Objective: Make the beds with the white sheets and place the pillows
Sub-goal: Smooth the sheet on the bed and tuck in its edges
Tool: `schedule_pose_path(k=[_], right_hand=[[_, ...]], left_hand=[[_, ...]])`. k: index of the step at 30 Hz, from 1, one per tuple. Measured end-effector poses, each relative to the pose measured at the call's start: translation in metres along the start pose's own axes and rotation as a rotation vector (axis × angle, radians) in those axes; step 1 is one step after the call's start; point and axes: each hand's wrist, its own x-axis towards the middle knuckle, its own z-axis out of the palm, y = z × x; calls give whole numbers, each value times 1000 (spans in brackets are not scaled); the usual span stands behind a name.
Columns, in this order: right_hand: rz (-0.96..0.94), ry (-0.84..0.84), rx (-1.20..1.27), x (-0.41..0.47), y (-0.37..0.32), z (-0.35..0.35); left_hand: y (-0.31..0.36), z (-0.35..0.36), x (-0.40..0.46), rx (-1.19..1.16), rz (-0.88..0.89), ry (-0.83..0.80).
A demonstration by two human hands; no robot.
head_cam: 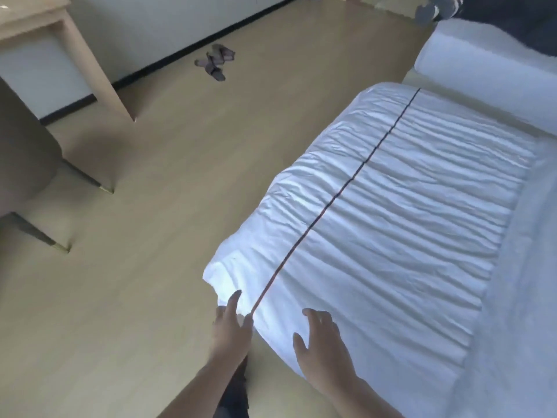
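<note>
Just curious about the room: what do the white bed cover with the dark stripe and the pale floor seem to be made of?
The white bed cover with the dark stripe looks like thin woven cotton-type fabric: matte and finely creased. The pale beige floor looks like smooth laminate or vinyl with faint wood grain and a soft sheen; which one cannot be told.

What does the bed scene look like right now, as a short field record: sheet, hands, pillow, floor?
sheet: white sheet spread over the bed, heavily wrinkled, with a dark stripe running along it
left hand: fingers straight, at the sheet's near corner
right hand: open, fingers spread over the sheet's near edge
pillow: white pillow at the far end of the bed
floor: pair of slippers near the wall; desk leg and chair to the left
</note>
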Motion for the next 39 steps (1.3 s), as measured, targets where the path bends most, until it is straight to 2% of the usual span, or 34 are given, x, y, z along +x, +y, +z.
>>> schedule_pose_path(k=[4,7,11,13,15,19,21,25,28,30,32,35,39], right_hand=[[-21,-55,-18,85,-57,61],[-155,17,-208,153,-94,101],[-326,95,-421,242,-135,136],[-413,82,-514,278,-149,150],[-447,-3,-627,305,-159,163],[-375,-264,-886,345,-170,189],[-379,-305,-974,360,-175,202],[-326,-424,-987,383,-185,235],[-285,-575,-1107,389,-186,249],[-340,-547,-1197,392,-184,250],[-372,-442,-1151,393,-188,246],[-416,-379,-1000,389,-191,240],[-595,-227,-654,372,-181,214]], left_hand=[[-43,-36,105,-408,-377,33],[-77,-46,167,-610,-463,41],[-117,-36,231,-712,-496,-24],[-129,-29,250,-748,-514,-71],[-138,-22,265,-731,-496,-93],[-153,-10,287,-656,-501,-121],[-161,-5,292,-638,-530,-115],[-176,0,295,-737,-726,-105],[-187,-2,296,-677,-744,-98],[-197,-3,296,-633,-728,-97],[-203,-6,294,-554,-682,-85],[-201,-19,293,-491,-603,-31],[-185,-48,308,-538,-468,30]])
